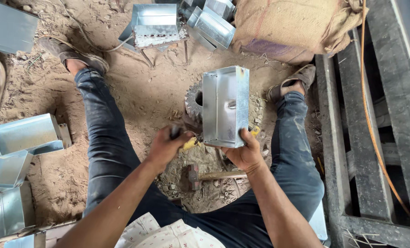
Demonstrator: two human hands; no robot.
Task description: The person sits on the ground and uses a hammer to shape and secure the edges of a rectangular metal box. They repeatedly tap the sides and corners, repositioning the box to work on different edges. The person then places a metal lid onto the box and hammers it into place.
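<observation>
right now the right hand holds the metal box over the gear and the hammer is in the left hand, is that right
Not quite. The head view shows the hammer lying on the dirt between the legs, in neither hand. The left hand grips a dark-handled tool instead. The right hand does hold the metal box over the gear.

we sit on a sandy dirt floor (140, 96) strewn with pebbles. on it lie a hammer (214, 176) between our legs, a toothed gear wheel (194, 102), folded sheet-metal boxes (19, 142) at left, more metal boxes (211, 25) ahead beside a burlap sack (292, 27), and dark wooden beams (379, 138) at right.
</observation>
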